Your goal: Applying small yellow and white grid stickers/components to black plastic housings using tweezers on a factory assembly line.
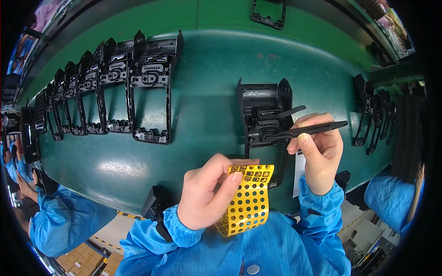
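Note:
My left hand [207, 188] pinches a curled yellow sheet [248, 200] between thumb and fingers. The sheet carries rows of dark round spots, with square-framed ones along its top. Black tweezers [324, 129] sit in my right hand [317, 152], gripped between thumb and fingers. Their tips point left, over a black plastic frame [262, 99] on the table in front of me. Whether the tips touch the frame or hold anything, I cannot tell. A thin dark strip [292, 112] sticks out from the frame's right side. My hands and the sheet cover part of the frame's lower end.
Several similar black frames [152, 76] stand in a row at the left of the green table [207, 69]. More black frames [363, 115] lie at the right, and one [268, 18] lies beyond the far edge. Blue sleeves of other people [73, 221] show on both sides.

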A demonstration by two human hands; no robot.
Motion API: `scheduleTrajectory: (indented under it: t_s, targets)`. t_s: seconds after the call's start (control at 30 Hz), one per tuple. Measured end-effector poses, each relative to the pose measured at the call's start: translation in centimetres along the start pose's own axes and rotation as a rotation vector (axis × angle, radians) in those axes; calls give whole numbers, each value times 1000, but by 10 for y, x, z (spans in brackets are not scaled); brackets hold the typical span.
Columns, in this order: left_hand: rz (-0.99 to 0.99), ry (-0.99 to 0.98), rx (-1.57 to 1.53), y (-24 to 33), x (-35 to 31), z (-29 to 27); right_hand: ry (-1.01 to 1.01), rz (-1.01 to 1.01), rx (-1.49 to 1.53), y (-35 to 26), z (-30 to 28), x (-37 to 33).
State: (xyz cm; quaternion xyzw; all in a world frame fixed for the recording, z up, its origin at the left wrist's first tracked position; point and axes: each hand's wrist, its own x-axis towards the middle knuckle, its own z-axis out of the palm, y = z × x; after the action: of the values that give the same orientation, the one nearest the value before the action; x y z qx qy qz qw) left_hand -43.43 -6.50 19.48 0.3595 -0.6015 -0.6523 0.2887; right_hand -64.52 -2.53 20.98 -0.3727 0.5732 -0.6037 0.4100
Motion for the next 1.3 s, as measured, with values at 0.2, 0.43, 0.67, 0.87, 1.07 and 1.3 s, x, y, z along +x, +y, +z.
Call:
scheduleTrajectory:
  t_s: [0.2, 0.43, 0.67, 0.87, 1.07, 1.3]
  targets:
    - [11, 15, -18, -1, 0, 1, 6, -88, -110, -1, 5, -3]
    - [8, 13, -38, 2, 1, 1, 6, -385, -438, 4, 8, -8]
    - [-40, -2, -15, 3, 0, 0, -30, -680, -669, 6, 13, -14]
    - [-17, 16, -16, 0, -1, 1, -17, -692, -665, 11, 11, -17]
    - [6, 38, -15, 1, 0, 4, -50, -578, -607, 5, 7, -18]
    - [357, -54, 423, 11, 13, -2, 23, -164, -306, -59, -5, 58]
